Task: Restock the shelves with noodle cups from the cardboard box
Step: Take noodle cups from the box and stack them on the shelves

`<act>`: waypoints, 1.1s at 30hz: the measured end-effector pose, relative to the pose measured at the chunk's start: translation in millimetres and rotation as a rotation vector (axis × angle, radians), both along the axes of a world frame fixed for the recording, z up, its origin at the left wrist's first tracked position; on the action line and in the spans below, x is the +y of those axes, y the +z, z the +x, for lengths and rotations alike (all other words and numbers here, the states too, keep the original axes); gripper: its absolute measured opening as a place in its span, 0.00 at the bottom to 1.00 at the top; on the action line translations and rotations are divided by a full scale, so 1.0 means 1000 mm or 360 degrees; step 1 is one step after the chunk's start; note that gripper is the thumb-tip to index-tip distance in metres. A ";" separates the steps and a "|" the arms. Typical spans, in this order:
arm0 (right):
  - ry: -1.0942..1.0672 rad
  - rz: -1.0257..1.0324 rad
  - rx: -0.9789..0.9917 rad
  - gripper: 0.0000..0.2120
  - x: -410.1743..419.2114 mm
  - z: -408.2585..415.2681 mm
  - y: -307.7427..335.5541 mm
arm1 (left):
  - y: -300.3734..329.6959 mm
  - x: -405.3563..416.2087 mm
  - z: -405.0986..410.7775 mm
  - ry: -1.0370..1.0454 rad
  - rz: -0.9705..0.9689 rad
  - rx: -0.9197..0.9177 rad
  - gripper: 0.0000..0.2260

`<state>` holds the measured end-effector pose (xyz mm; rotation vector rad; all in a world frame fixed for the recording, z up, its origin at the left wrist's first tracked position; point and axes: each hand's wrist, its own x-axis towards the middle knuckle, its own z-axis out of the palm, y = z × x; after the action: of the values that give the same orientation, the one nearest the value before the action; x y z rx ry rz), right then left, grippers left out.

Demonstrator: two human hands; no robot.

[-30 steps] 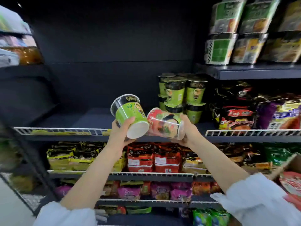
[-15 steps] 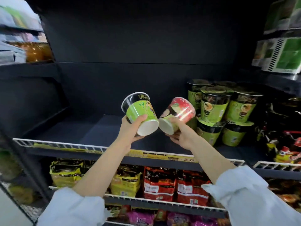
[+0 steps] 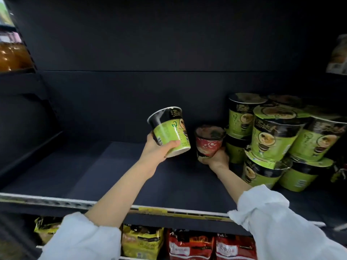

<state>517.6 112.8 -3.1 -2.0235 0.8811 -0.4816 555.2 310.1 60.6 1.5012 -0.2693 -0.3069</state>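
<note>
Red cup [image 3: 208, 141] gripped low in right hand [image 3: 216, 159], upright at shelf [image 3: 112, 175] rear beside green stack [image 3: 272, 139]; seat flat before releasing; green cup [image 3: 170, 131], tilted, clasped in left hand [image 3: 159, 149].

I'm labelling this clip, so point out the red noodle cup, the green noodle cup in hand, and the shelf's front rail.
red noodle cup [image 3: 208, 145], head view, side wall
green noodle cup [image 3: 169, 131], head view, green side
front rail [image 3: 56, 200], head view, bare left stretch
</note>
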 end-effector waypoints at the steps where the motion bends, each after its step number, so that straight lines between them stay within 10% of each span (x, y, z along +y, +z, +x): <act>1: 0.0020 0.0008 0.0031 0.37 -0.002 0.002 -0.002 | -0.001 -0.003 0.005 -0.0009 0.0015 -0.0017 0.36; 21: 0.0374 -0.0545 -0.0337 0.39 0.004 -0.019 0.076 | 0.026 -0.106 0.034 -0.0164 0.0156 -0.0611 0.42; 33: 0.0299 -0.0255 -0.0449 0.27 -0.019 0.000 0.076 | 0.012 -0.131 0.033 -0.0113 0.0408 -0.0636 0.42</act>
<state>517.5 93.4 73.2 -2.0918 0.4897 -0.7292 588.0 178.8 72.3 1.8054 -0.6206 -0.0954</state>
